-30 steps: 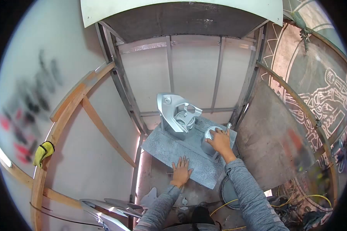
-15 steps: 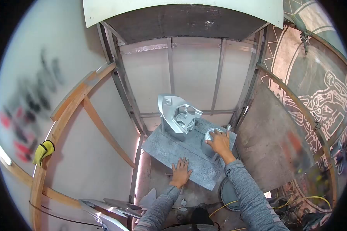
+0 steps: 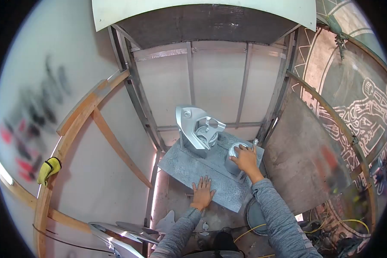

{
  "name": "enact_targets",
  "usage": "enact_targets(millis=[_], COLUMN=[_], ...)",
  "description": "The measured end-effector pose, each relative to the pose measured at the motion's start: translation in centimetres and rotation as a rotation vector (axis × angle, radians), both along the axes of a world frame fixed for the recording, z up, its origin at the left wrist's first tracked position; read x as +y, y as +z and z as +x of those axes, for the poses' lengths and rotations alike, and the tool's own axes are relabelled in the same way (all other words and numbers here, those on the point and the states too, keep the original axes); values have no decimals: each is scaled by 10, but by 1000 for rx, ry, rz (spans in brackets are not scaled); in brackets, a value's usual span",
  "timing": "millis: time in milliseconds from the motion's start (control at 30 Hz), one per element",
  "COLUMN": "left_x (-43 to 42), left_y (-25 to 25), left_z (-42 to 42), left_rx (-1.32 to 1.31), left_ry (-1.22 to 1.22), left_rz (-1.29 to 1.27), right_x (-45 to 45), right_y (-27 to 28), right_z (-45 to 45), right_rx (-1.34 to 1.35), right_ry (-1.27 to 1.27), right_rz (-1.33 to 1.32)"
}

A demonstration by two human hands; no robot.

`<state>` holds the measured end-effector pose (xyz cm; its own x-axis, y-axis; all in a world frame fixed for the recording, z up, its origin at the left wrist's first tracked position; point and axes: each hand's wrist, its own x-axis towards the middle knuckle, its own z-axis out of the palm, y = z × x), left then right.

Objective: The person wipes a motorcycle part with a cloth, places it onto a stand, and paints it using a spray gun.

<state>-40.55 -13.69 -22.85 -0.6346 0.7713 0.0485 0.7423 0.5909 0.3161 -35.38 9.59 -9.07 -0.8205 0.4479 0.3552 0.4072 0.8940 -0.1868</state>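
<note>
My left hand lies flat on the front part of a grey, paint-speckled board, fingers spread and holding nothing. My right hand is over a grey can at the board's right side, its fingers curled over the rim. Beside those fingers a small silver metal piece sticks up; its lower part is hidden by the hand. Behind both hands, a silver-painted molded panel with cut-out openings stands propped on a round support on the board.
Pale panels on metal posts enclose the back. A wooden frame with a yellow-green glove stands left. Several glossy panels lie low left. A round dark container and a yellow hose are below the board. A spray gun hangs upper right.
</note>
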Motion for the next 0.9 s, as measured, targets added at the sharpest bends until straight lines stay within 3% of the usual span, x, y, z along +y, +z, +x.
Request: enact_targets(millis=[600, 667, 900], left_x=[0, -1, -2], left_y=[-2, -4, -2], left_z=[0, -1, -1], left_rx=[29, 30, 17], left_ry=[0, 0, -1], left_rz=[13, 8, 23], right_x=[-4, -6, -6], right_y=[7, 11, 10], right_z=[1, 2, 2], right_rx=[-19, -58, -38], right_ry=[-23, -19, -1], right_rz=[71, -45, -42])
